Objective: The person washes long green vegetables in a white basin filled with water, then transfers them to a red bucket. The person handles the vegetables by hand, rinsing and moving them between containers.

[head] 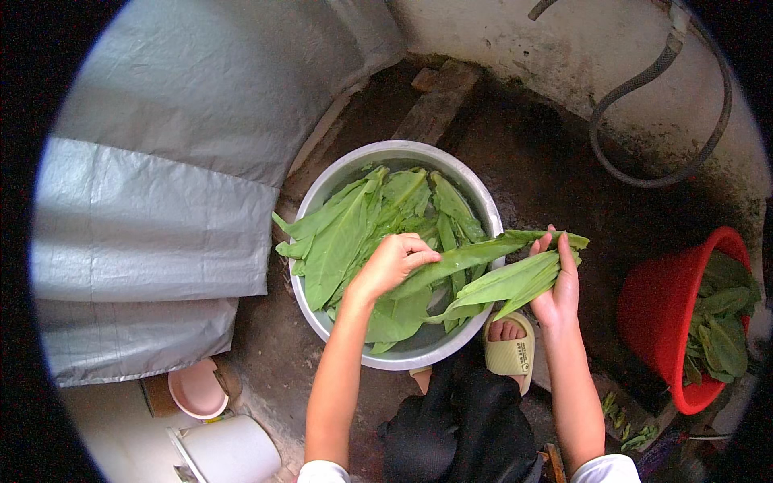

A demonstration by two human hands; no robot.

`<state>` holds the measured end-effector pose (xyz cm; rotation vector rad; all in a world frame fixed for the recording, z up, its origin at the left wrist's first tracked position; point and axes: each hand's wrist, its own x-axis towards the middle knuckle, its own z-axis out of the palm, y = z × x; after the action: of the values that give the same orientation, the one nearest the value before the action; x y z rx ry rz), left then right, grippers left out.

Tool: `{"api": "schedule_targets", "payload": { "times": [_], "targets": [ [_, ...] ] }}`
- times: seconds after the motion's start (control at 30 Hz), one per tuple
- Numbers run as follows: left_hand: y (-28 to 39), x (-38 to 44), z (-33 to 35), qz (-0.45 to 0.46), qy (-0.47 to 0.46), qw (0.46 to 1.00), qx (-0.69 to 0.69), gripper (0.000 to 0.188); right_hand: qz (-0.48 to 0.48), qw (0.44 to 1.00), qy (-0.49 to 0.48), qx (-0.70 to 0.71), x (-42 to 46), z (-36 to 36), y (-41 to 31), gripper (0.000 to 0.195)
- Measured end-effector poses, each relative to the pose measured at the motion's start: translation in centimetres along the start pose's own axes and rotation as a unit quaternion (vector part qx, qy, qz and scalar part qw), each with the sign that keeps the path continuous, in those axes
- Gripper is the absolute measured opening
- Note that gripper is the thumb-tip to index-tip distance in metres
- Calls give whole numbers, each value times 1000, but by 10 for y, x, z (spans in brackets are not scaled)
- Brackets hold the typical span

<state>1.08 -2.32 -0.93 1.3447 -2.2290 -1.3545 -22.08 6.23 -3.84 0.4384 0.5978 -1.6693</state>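
Observation:
A wide metal basin (489, 211) stands on the floor before me, with water and many long green leaves (338, 241) in it. Some leaf ends hang over its left rim. My left hand (406, 261), above the basin's middle, pinches the edge of one long leaf (477, 256). That leaf stretches to the right, its stem end at the fingers of my right hand (558, 281). Beyond the basin's right rim, my right hand grips a bunch of leaves (513, 281) by their stem ends, tips pointing left over the basin.
A red plastic bucket (655, 314) at the right, seen tilted, holds more leaves (721, 326). Leaf scraps (640, 436) lie near it. A grey hose (649, 75) hangs along the far wall. Silver sheeting (151, 235) covers the left side, above a pink bowl (198, 389) and a white container (232, 450).

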Motion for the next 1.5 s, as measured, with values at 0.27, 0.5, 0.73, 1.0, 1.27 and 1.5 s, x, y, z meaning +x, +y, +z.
{"api": "schedule_targets", "payload": {
  "times": [0.27,0.5,0.73,1.0,1.27,1.5],
  "targets": [
    [-18,-24,8,-21,147,976,157,31,-25,997,21,-65,-14,3,-5,29],
    [-23,-31,1,-67,310,933,170,30,-14,998,27,-53,-18,1,-6,30],
    [-41,-64,-57,-200,426,881,43,26,-65,996,26,-46,-15,-8,-21,30],
    [19,-31,28,-42,158,984,-70,25,-2,999,15,-35,-23,-4,1,29],
    [37,-22,52,122,182,966,135,17,-8,999,17,-40,-24,8,-1,31],
    [26,-17,66,160,222,926,262,16,-45,995,17,-91,-41,17,4,31]
  ]
}}
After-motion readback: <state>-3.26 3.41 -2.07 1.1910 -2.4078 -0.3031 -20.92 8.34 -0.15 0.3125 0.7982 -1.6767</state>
